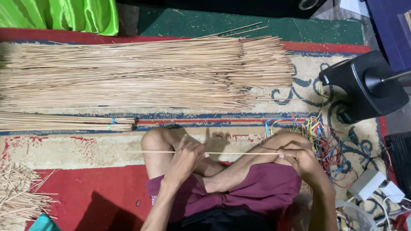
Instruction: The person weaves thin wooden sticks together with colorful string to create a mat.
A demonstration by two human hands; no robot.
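Maroon shorts nearest, legs crossed on red carpet. Left hand and right hand both pinched shut on one thin stick, held level across the knees. Just beyond, tied stick bundle; farther, wide loose stick pile. Tangled coloured bands at right.

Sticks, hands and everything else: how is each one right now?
Thin stick: held level between both hands, above the lap.
Left hand: grip closed on the thin stick.
Right hand: grip pinching the stick's other end.
Big stick pile: loose, spread flat on the carpet.
Small bundle: tied together, lying flat.
Short scraps: scattered.
Coloured bands: loose tangled heap.
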